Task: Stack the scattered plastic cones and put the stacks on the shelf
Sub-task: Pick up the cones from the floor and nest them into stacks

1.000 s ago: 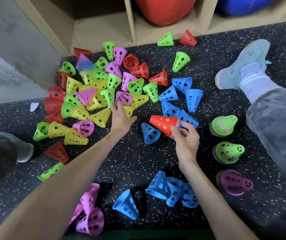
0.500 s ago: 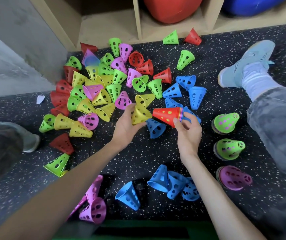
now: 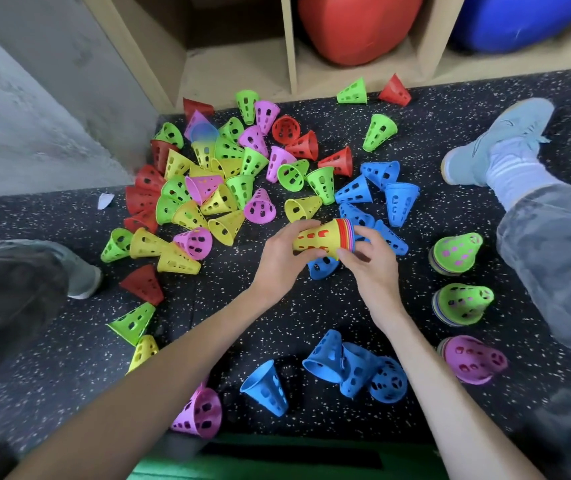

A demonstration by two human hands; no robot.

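A stack of nested cones (image 3: pixel 325 237) lies sideways in mid-air above the floor, with a yellow cone outermost over a red one and coloured rims at its wide end. My left hand (image 3: pixel 282 258) grips the narrow yellow end. My right hand (image 3: pixel 369 261) pinches the wide rim end. Several loose cones in yellow, green, pink and red (image 3: pixel 215 188) lie in a heap to the left. Blue cones (image 3: pixel 381 188) lie just beyond the stack. The wooden shelf (image 3: pixel 235 71) stands at the back.
Three finished stacks stand at the right: two green-topped (image 3: pixel 455 252) (image 3: pixel 460 303) and one pink-topped (image 3: pixel 472 358). Several blue cones (image 3: pixel 350 367) and a pink one (image 3: pixel 201 414) lie near me. A person's leg and shoe (image 3: pixel 498 143) are at the right. Red (image 3: pixel 356 26) and blue (image 3: pixel 519 19) balls fill shelf compartments.
My left hand picked a yellow cone from the heap, carried it right, and slid it over the red-topped stack that my right hand holds.
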